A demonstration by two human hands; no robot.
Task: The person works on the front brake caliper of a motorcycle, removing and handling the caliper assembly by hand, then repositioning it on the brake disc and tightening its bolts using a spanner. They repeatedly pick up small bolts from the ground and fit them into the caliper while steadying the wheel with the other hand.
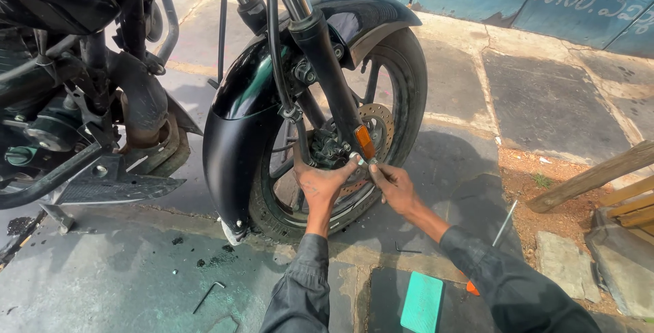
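A black motorcycle's front wheel (402, 94) with a black mudguard (235, 128) stands ahead of me. My left hand (321, 186) reaches up to the brake caliper (328, 149) beside the perforated disc (379, 123). My right hand (393, 184) pinches a small silvery tool or bolt near the fork leg (334, 74), just below the orange reflector (364, 141). Both hands meet at the lower fork; what the left fingers grip is hidden.
An L-shaped hex key (208, 296) lies on the wet concrete at lower left, another (407, 248) near the tyre. A green pad (422, 302) and a screwdriver (503, 227) lie by my right arm. Wooden planks (599, 176) lean at right. The engine (136, 108) is left.
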